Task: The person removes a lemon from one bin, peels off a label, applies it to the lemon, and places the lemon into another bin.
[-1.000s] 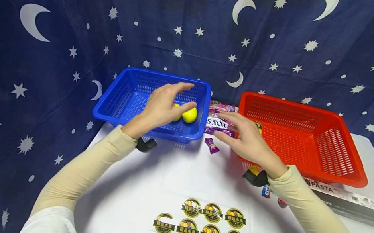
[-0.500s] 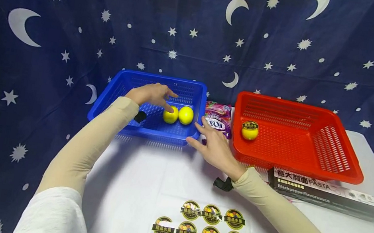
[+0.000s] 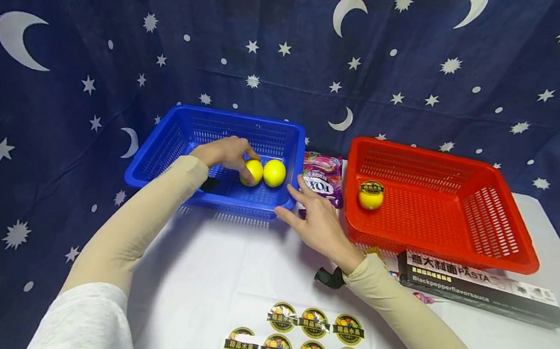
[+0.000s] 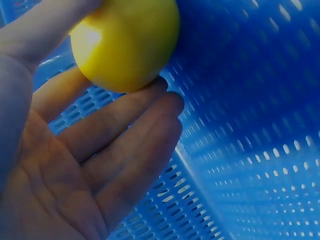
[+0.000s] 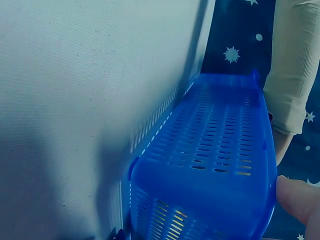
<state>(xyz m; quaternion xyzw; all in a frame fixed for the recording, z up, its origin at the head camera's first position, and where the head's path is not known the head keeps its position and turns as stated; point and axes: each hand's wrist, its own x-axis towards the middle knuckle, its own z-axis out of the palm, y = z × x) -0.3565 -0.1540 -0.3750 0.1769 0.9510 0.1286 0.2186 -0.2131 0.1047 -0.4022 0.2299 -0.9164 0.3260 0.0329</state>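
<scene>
Inside the blue basket (image 3: 233,199), my left hand (image 3: 229,152) holds a smooth, round yellow fruit (image 3: 255,169) between thumb and fingers. In the left wrist view the fruit (image 4: 127,45) sits at the thumb and index finger, and the other fingers spread beneath it. A second yellow fruit (image 3: 275,173) lies right beside it in the basket. My right hand (image 3: 319,219) touches the near right corner of the blue basket, fingers spread and fairly straight. The right wrist view shows that thumb (image 5: 297,197) against the basket's rim (image 5: 270,185).
A red basket (image 3: 430,221) at the right holds a yellow fruit (image 3: 370,199) with a round label. Purple candy bags (image 3: 320,174) stand between the baskets. A pasta box (image 3: 482,294) and a lollipop (image 3: 424,297) lie in front. A sticker sheet (image 3: 295,343) lies nearest.
My left hand has lowered into the blue basket and taken hold of the left fruit. My right hand has moved left from over the candy bags to the blue basket's corner.
</scene>
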